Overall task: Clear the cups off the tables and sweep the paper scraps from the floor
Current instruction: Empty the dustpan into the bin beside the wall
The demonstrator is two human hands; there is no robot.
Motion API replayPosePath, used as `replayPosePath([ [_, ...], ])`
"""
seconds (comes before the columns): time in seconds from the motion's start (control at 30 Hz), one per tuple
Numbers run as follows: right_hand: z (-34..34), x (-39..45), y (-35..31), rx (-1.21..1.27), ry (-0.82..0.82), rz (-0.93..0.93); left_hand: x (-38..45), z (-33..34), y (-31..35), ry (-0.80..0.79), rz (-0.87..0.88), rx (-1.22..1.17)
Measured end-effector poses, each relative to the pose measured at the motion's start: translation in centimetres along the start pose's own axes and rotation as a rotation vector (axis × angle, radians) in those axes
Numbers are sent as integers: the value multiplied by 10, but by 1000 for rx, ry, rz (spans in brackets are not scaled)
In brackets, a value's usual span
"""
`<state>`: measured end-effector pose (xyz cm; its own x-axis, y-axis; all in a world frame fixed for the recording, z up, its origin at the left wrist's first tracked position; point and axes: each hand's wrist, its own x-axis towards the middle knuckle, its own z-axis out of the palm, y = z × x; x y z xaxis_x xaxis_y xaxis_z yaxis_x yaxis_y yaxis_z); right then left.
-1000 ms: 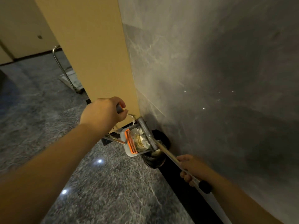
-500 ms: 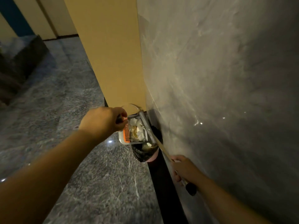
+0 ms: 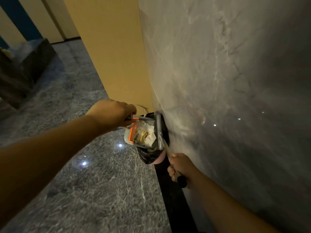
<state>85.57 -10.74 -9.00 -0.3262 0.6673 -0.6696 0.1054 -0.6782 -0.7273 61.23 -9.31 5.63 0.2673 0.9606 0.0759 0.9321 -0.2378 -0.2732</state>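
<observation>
1. Nearest the camera, the right hand (image 3: 180, 167) is clenched round the thin metal broom handle with a black end cap (image 3: 182, 181), close to the grey marble wall (image 3: 227, 98). From here the shaft runs up and away to the grey broom head (image 3: 159, 132), which lies along the far side of the pan.

2. Just beyond, the small bin lined with a black plastic bag (image 3: 149, 155) stands on the dark speckled stone floor (image 3: 101, 182), against the black skirting. Emptying well probably means keeping the pan's lip inside the bag's mouth.

3. Above the bin sits the grey plastic dustpan with an orange comb edge (image 3: 133, 137), loaded with crumpled white and yellowish paper scraps (image 3: 145, 136). The scraps are not yet in the bag; a steeper tilt, with the broom nudging them, looks advisable.

4. Farther off, the left hand (image 3: 114, 113) grips the dustpan's upright handle, beside the tan wall panel (image 3: 109, 56). Steadiness here likely prevents spillage.
</observation>
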Motion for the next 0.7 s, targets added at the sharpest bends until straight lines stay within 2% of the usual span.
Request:
replayPosePath([
  [0.2, -1, -1, 4, -75, 6, -22, 0, 3, 13, -45, 98, 58],
  [0.43, 5, 7, 13, -53, 1, -8, 5, 7, 10, -7, 97, 50],
  [0.53, 4, 12, 18, -27, -29, 12, 12, 6, 7, 45, 39, 50],
  [0.63, 6, 14, 25, -84, 31, -15, 19, 7, 14, -2, 88, 63],
  [0.7, 8, 15, 29, -85, 54, -16, 26, 5, 14, 29, 54, 57],
])
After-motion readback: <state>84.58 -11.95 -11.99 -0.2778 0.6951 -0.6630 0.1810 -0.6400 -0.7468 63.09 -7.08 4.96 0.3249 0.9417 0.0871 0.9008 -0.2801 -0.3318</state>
